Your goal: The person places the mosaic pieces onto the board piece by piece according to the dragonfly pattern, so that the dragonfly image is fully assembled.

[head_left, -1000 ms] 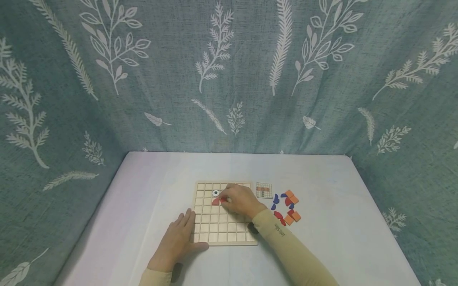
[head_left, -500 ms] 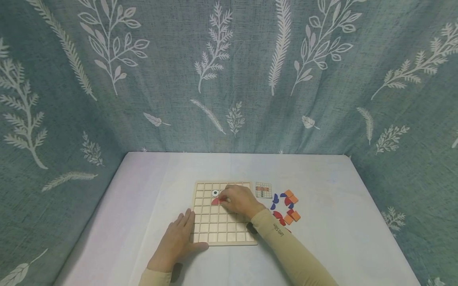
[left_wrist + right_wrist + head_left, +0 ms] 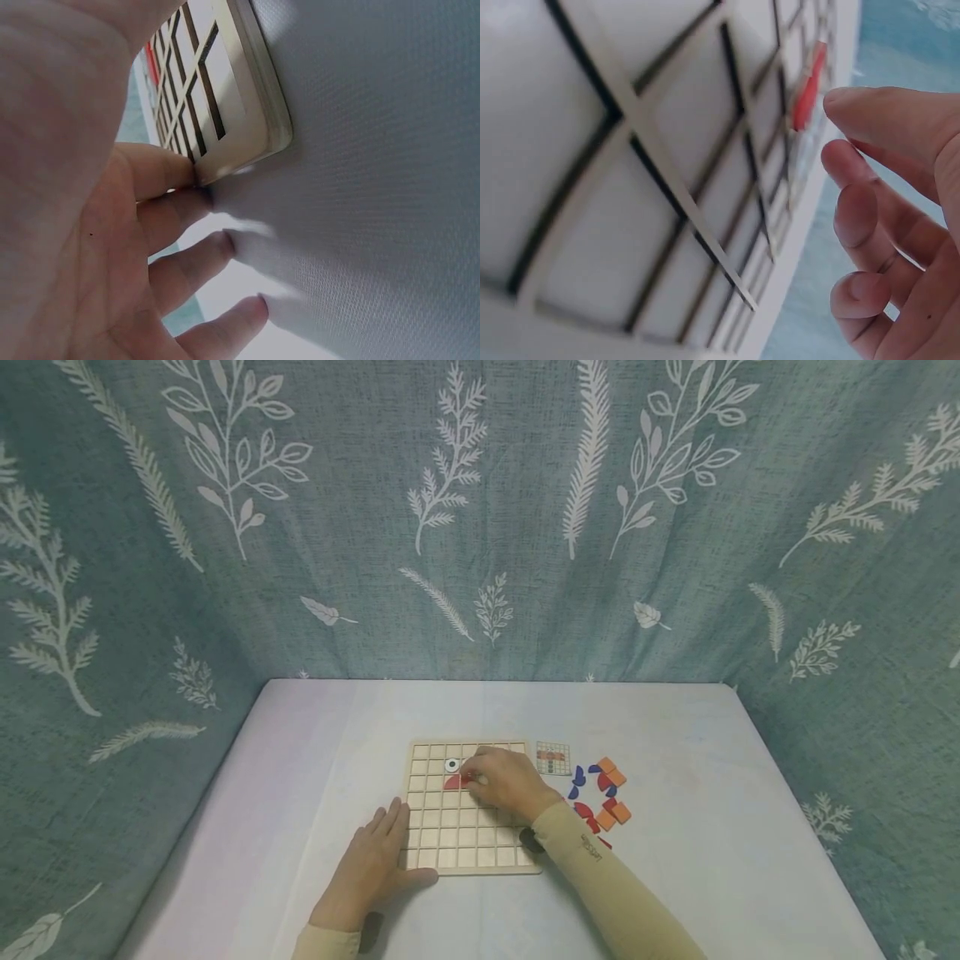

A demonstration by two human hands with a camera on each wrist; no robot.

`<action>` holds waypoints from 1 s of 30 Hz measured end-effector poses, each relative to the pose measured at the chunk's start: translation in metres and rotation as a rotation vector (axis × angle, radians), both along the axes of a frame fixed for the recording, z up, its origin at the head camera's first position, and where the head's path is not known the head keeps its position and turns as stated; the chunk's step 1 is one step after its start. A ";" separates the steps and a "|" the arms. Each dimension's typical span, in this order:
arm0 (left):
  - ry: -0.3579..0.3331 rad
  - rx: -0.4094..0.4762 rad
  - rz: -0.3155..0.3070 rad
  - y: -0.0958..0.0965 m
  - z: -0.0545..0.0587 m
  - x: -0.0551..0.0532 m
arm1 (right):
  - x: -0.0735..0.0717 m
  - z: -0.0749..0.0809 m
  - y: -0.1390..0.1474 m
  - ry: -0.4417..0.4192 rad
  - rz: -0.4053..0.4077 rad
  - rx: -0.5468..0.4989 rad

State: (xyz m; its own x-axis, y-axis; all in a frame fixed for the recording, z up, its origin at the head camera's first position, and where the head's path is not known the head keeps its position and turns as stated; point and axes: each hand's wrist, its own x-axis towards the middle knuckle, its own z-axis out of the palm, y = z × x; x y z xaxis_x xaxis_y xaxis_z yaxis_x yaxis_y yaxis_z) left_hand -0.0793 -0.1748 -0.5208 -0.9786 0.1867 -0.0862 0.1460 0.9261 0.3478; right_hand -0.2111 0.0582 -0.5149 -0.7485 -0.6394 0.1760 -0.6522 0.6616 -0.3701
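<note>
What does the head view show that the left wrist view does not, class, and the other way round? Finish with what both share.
Only the head view shows the right hand, the picture card, the orange squares and the blue pieces.
Only the left wrist view shows the palm side of the left hand; the head view shows its back.
Both show the left hand, the gridded board, some red on it and the pale tabletop.

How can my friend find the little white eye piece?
On the white table, find the square pale wooden grid board. Near its far edge, just left of the person's bare right hand, sits the small white eye piece. Its dark ring and dot set it apart from the plain red curved piece just nearer the person.
</note>
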 end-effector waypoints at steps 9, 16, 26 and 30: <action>-0.006 0.011 0.008 0.003 0.000 0.001 | 0.020 0.021 0.058 0.053 -0.135 -0.027; -0.006 0.002 0.005 0.002 0.002 0.001 | 0.032 0.023 0.116 0.061 -0.281 -0.014; -0.020 -0.004 0.002 0.002 0.002 -0.001 | 0.049 0.008 0.146 -0.154 -0.397 0.145; -0.006 -0.003 -0.003 0.003 0.000 -0.001 | 0.051 0.000 0.145 -0.038 -0.329 0.116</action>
State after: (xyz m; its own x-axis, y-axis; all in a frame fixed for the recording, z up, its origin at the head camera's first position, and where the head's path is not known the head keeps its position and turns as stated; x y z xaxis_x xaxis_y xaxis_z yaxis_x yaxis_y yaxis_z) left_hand -0.0806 -0.1722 -0.5203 -0.9775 0.1895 -0.0928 0.1468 0.9267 0.3460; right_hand -0.1599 0.2029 -0.5153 -0.9225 -0.3768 0.0843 -0.3841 0.8731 -0.3003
